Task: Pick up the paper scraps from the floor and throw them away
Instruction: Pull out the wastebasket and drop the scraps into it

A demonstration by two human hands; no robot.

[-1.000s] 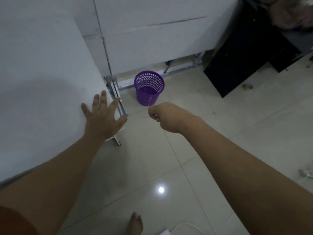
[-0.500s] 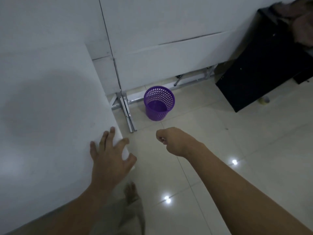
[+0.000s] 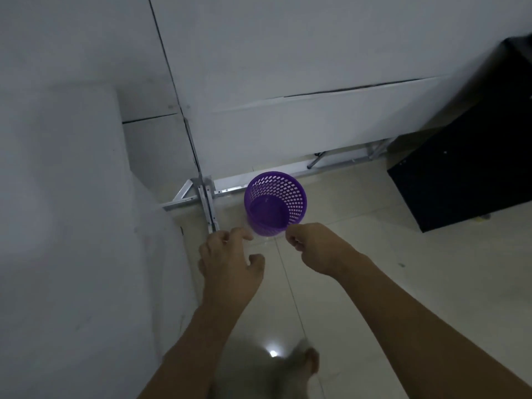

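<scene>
A purple perforated wastebasket [image 3: 260, 188] stands upright on the tiled floor in front of the white panels; its inside looks bare. My right hand [image 3: 315, 249] is a closed fist just below and right of the basket's near rim, close to it. The fingers hide what the fist holds; earlier frames show a speck of white paper scrap in it. To the left of the basket, my left hand [image 3: 230, 263] hovers over the floor with its fingers loosely curled and apart, holding nothing. No loose scraps show on the floor.
A white tabletop [image 3: 57, 211] fills the left side, its metal folding legs [image 3: 207, 203] beside the basket. A black cabinet [image 3: 475, 168] stands at the right with a small object [image 3: 483, 217] at its foot. My bare foot [image 3: 312, 362] is at the bottom.
I have moved closer to the basket. My left hand has lifted off the tabletop and come forward. My right fist has travelled up to the basket's near rim, still closed.
</scene>
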